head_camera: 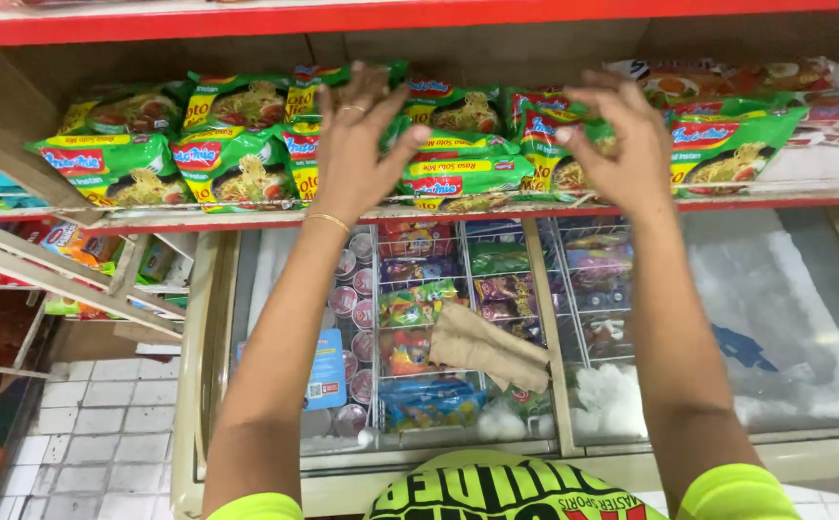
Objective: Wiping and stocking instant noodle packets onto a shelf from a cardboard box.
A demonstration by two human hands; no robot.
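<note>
Shelf (246,214): green plastic instant-noodle packets (232,159) stacked in rows, left to right. Below and in front: glass-lidded chest freezer (804,318); folded brown paper bag (487,349) on its lid; wrapped ice creams (419,303) inside.

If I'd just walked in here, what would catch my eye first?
Probably the row of green noodle packets on the red-edged shelf, with the left hand and right hand both pressed on the middle stacks. Below them, a glass-topped freezer chest shows colourful ice-cream wrappers in wire baskets.
</note>
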